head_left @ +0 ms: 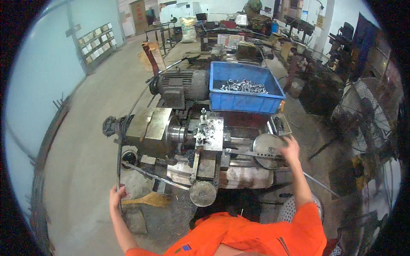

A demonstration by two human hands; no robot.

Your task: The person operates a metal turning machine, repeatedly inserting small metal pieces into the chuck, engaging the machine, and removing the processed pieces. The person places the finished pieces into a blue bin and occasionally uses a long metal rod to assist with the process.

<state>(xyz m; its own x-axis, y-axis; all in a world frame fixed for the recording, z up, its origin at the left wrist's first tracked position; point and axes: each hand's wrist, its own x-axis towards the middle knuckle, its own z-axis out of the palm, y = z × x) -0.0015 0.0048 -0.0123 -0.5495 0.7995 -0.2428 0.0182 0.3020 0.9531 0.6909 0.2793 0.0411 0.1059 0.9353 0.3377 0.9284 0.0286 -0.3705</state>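
My left hand (pixel 117 197) is closed round a long dark lever bar (pixel 119 170) that runs up to the left end of a small lathe's metal headstock (pixel 147 130). My right hand (pixel 291 149) is at the right rim of a round metal disc (pixel 265 147), fingers apart; whether it touches the disc cannot be made out. Between the hands lies the lathe's spindle (pixel 178 133), facing a bright tool block (pixel 212 133) with bolts standing on it. A round metal handwheel (pixel 203 194) projects toward me below the block.
Behind the lathe, a blue plastic bin (pixel 247 104) holds many small metal parts (pixel 244 86), beside a grey motor (pixel 181 87). A small tray (pixel 282 124) sits beyond my right hand. A large fan (pixel 361 113) stands at right, a straw broom (pixel 149 199) lies low at left.
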